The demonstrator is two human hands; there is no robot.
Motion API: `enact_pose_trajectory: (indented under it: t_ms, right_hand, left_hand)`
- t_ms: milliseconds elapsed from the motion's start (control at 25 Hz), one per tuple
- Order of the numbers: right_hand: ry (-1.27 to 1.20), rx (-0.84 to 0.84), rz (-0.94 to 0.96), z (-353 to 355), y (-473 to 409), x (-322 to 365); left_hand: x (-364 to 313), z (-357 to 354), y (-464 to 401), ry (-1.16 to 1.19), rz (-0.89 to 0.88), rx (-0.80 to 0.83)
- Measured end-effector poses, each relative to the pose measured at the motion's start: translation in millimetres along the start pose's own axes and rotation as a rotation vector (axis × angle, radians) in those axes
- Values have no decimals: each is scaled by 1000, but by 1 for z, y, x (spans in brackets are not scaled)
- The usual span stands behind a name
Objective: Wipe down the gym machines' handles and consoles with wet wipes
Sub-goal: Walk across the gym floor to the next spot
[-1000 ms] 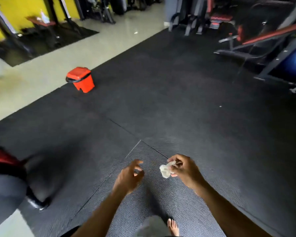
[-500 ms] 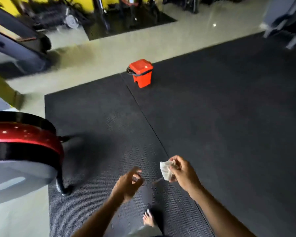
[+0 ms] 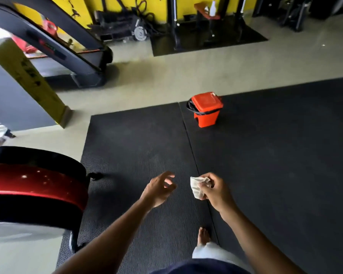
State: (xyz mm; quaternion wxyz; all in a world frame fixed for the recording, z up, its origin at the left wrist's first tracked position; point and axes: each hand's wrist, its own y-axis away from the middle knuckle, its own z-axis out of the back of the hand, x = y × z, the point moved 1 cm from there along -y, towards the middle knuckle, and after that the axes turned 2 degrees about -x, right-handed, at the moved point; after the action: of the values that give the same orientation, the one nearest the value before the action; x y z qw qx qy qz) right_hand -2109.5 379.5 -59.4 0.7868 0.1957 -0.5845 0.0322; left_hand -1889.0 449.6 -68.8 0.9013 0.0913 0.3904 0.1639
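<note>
White crumpled wet wipe (image 3: 196,187) was pinched in the right hand (image 3: 214,191), fingers (image 3: 206,179) curled round its top, rest of the wipe hanging below them. Left hand (image 3: 158,189) was just beside it, not touching, holding nothing, fingers loosely spread and slightly bent. Both hands were over the black rubber floor mat (image 3: 139,147), roughly above the seam between two mat panels. Orange lidded bin (image 3: 206,108) with a black liner stood on the mat near its far edge, right of the seam, well apart from the hands. Red and black round machine part (image 3: 34,186) sat at the mat's left edge, close to the left forearm. Bare foot (image 3: 203,236) was on the mat below the hands. Treadmill (image 3: 67,56) stood on the pale floor beyond the mat's far left corner. Yellow wall (image 3: 156,3) with dark equipment behind; details blurred.
</note>
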Motion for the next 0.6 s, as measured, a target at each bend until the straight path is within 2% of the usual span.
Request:
enact_pose_trajectory:
  t_ms: [120,320,520,600]
  right_hand:
    - [-26,95,46,1,-110,49]
    - [-5,205,92,-32,-271,103]
    - [-10,241,145,-89,-436,135]
    - [12,221,158,-101,-489,147]
  left_hand:
    - [-18,45,-83,-33,41,-50]
    - [-12,104,-206,41,141,-182]
    - [6,175,-348,31,143,-205]
    - [4,207,-399,38,134,-163]
